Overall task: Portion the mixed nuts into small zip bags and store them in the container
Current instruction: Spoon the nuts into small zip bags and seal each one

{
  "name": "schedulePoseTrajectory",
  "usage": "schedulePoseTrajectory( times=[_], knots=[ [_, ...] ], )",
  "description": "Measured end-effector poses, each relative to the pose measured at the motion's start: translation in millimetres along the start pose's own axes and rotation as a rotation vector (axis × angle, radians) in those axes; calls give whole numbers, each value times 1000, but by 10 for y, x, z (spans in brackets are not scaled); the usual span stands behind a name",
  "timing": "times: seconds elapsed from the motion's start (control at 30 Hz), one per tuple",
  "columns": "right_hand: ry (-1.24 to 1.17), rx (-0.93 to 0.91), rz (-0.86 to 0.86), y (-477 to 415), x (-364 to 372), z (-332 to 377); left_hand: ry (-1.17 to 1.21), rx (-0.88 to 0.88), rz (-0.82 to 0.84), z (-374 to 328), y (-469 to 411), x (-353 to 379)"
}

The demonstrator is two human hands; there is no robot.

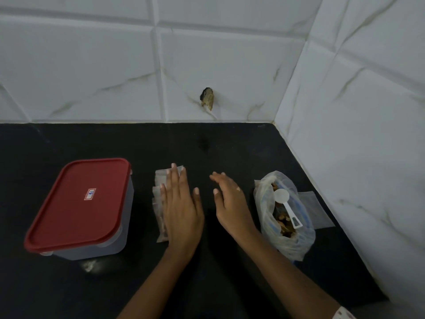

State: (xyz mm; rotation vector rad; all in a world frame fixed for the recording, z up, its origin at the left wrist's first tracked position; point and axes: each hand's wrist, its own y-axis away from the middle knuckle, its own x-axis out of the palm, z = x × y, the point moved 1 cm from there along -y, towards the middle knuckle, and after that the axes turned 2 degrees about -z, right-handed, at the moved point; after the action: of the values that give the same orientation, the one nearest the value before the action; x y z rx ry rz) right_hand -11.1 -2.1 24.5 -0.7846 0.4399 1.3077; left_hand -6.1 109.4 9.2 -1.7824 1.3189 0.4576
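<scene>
Lying flat on a stack of small zip bags [159, 199], the left hand [179, 203] is seen palm down, fingers straight and close together, thumb spread to the side. The stack is placed mid-counter, just right of the container [115, 236]; brown contents are visible in the lower bags. The container is closed by a red lid [78, 203] with a small sticker on top. The right hand [230, 199] is held open with fingers relaxed, nothing gripped, between the stack and the nut bag [296, 240]; contact with the black counter [230, 143] cannot be told. The nut bag is left open at the right, mixed nuts [284, 223] exposed, and a white scoop [286, 207] is laid in its mouth. A flat empty zip bag [316, 209] is seen just behind it, near the tiled wall [356, 134]. A chipped hole [207, 97] is noted in the back tiles.
</scene>
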Motion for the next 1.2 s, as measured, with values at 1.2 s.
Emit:
schedulePoseTrajectory(
  times=[1.2],
  knots=[
    [639, 505, -102, 492, -1298, -1610, -471, 834, 623, -1837, 360, 1334]
  ],
)
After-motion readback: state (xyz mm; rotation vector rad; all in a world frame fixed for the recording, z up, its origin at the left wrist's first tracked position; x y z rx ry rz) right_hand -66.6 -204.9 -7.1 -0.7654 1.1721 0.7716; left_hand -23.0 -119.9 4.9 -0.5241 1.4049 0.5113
